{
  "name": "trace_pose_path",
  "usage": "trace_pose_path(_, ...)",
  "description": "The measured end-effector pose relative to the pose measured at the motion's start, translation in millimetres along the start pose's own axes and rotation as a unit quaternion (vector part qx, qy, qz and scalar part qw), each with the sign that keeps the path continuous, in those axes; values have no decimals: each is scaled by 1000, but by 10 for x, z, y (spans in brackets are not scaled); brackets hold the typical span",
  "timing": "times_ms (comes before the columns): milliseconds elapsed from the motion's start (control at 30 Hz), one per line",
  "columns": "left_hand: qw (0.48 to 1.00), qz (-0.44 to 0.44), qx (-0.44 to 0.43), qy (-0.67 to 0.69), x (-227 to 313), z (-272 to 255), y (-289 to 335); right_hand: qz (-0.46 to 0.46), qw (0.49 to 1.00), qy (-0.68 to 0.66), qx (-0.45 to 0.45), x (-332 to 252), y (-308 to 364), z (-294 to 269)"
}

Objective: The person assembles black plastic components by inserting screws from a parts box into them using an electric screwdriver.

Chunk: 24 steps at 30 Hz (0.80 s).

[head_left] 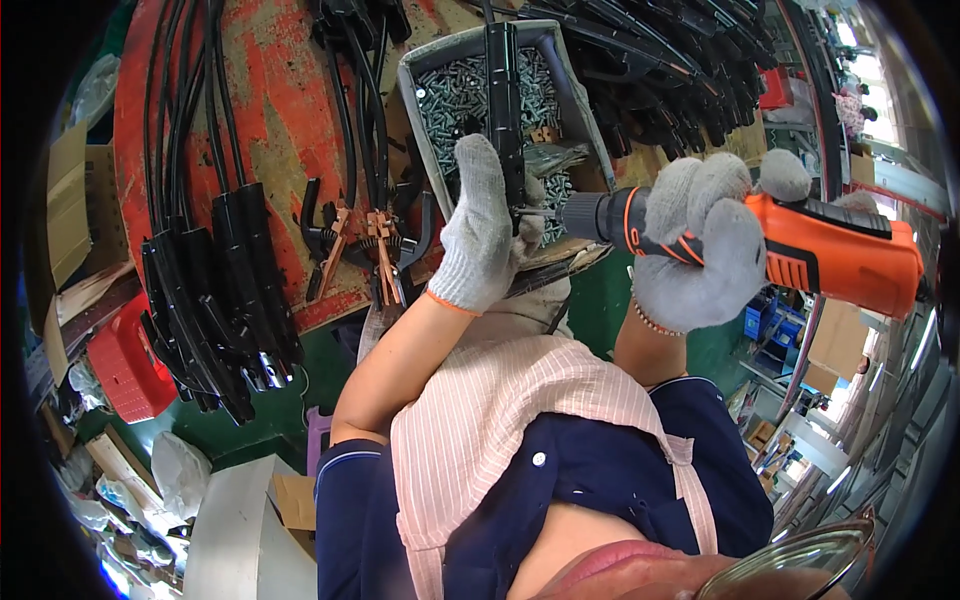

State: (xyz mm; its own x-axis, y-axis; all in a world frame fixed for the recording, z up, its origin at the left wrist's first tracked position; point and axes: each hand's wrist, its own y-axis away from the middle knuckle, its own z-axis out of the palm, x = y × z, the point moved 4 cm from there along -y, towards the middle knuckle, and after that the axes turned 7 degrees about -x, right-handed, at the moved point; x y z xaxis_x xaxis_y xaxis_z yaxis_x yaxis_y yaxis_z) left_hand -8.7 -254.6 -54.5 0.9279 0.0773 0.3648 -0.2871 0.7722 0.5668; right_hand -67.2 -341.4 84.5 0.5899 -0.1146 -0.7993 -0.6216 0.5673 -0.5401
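Note:
My left hand point(478, 230), in a grey knitted glove, is closed around the lower end of a long black plastic housing point(503, 90) with a cable at its far end. The thumb points up along its side. My right hand point(705, 245), gloved too, grips an orange and black power screwdriver point(790, 240), held level. Its thin bit point(538, 211) points left at the housing beside my left fingers; whether it sits in a screw I cannot tell. Under the housing stands a grey bin point(590, 115) holding many loose silver screws point(450, 95).
Black cabled housings point(205, 290) hang over the near left edge of the worn red table point(275, 120). Copper-coloured clamp parts point(380, 250) lie beside them. More black housings point(680, 70) are piled at the far right. A red plastic crate point(130, 360) and cardboard point(75, 210) stand left.

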Motion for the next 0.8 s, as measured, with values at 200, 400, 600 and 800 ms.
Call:
trace_pose_path(200, 1000, -3, -17, 8, 19, 31, 24, -3, 996, -42, -76, 16, -23, -101)
trace_pose_path(400, 996, -53, -69, 2, 13, -24, 36, -10, 993, -107, -41, -142, -306, -455)
trace_pose_path(600, 999, 22, -11, -46, 120, 124, 84, -68, 996, 62, -15, 402, -355, -747)
trace_pose_path(800, 999, -13, -46, -14, 123, 89, 86, -51, 996, -68, -19, 704, -322, -917)
